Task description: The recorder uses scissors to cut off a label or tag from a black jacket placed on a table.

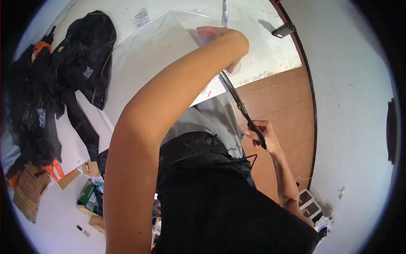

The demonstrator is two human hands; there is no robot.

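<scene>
My left arm reaches across to the white table, and my left hand (224,40) bends over near its front right edge. The wrist hides much of that hand; a few fingertips show, curled at a clear plastic sheet (148,48) that spreads over the table to the left. A bit of clear film shows beside the lower fingertips. Lower right, my right hand (264,135) is closed round the dark handles of a long pair of scissors (240,106). The blades point up and left, their tips close under my left hand. Whether film lies between the blades I cannot tell.
On the white table (253,46) lie a clear tube-like pen (225,17), a small black object (283,30) and pink scraps. Black bags (84,55) crowd the left. Cardboard (31,192) lies lower left. Brown tiled floor (283,97) and a pale wall (351,106) are on the right.
</scene>
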